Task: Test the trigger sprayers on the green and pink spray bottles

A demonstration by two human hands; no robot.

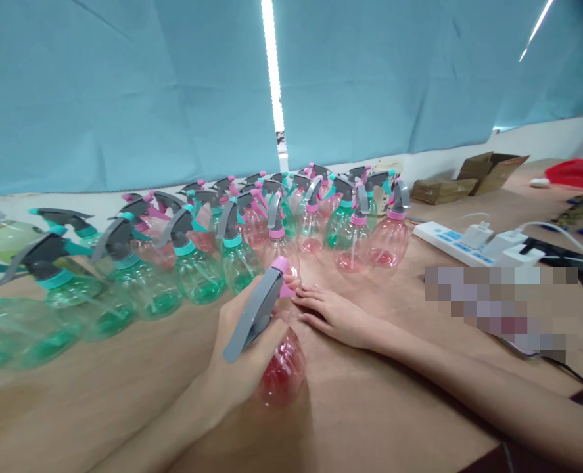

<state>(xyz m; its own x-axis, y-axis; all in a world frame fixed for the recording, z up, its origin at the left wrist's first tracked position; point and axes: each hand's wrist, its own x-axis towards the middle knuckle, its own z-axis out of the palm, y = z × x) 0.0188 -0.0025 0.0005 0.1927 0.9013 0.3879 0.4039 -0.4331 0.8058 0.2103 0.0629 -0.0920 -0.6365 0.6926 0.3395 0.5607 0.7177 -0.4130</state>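
My left hand [236, 348] is closed around the neck of a pink see-through spray bottle [282, 378] with a grey trigger head and a pink nozzle. The bottle stands upright or nearly so, low over the brown table [370, 407]; whether it touches is unclear. Just right of its nozzle, my right hand [338, 314] lies palm down with its fingers stretched out, holding nothing. Its fingertips are close to the left hand's fingers. Beyond my hands stand a green spray bottle [242, 266] and a pink spray bottle [353, 246], among several more of both colours.
A white power strip [451, 244] with plugged-in chargers and cables lies to the right, near a phone-like blurred patch. Behind it are an opened cardboard box [491, 172] and a red bag [577, 174]. A blue curtain [123, 85] hangs at the back.
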